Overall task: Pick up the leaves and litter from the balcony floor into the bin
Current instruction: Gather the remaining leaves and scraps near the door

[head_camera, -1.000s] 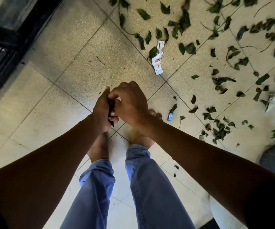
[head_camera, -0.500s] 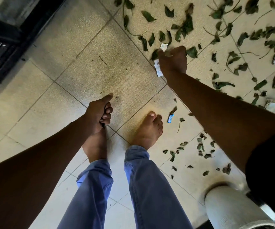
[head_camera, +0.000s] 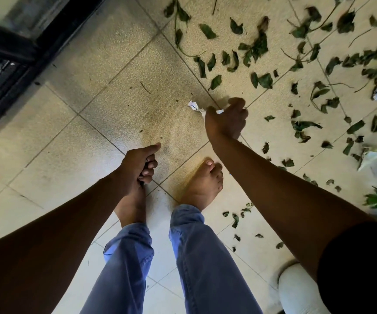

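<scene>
Floor (head_camera: 74, 123): pale tiles, bare on the side by the dark door frame, littered toward the far right corner.
Leaves (head_camera: 260, 45): spread over the far and right tiles, beyond and to the right of the right hand, well apart from the left.
White bin (head_camera: 296, 291): a rounded rim at the near right edge, under the right upper arm; my judgement, not certain.
Right hand (head_camera: 227, 120): raised off the floor, fingers curled round a crumpled paper scrap (head_camera: 194, 106) that sticks out to its left.
Left hand (head_camera: 139, 165): low over the left foot, fingers curled round something dark, likely gathered leaves.
Hands: apart.
Key relation: the scrap's carrying hand is the one nearer the bin, which lies behind it toward the body.
</scene>
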`<state>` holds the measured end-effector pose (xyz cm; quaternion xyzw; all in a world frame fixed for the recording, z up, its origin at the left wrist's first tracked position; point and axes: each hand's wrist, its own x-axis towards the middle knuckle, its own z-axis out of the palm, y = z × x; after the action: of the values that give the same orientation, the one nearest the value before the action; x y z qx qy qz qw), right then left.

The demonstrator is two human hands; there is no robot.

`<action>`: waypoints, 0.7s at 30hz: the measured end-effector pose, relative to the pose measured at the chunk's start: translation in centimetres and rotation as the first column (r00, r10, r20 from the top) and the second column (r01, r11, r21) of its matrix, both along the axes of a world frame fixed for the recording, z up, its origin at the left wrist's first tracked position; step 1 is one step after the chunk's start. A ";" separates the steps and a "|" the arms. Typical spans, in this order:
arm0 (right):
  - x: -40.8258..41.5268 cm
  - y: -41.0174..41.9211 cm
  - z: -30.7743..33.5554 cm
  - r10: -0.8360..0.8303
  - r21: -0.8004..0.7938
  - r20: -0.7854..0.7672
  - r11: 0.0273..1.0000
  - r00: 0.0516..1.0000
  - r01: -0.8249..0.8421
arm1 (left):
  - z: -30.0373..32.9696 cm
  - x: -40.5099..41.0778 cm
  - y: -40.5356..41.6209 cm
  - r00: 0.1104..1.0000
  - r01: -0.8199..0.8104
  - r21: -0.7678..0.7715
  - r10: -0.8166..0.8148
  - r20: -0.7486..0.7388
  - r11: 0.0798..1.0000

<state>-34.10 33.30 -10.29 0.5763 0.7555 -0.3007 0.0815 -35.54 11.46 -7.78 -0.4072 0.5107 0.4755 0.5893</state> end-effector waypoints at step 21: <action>-5.1 5.6 -4.3 0.687 0.154 -0.123 0.726 0.716 -0.671 | -0.6 -0.8 0.3 1.000 -0.002 0.023 0.002 0.008 1.000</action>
<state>-39.17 38.94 -14.55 0.2338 0.9320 -0.2609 0.0926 -36.36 11.76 -8.39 -0.4027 0.5024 0.4803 0.5956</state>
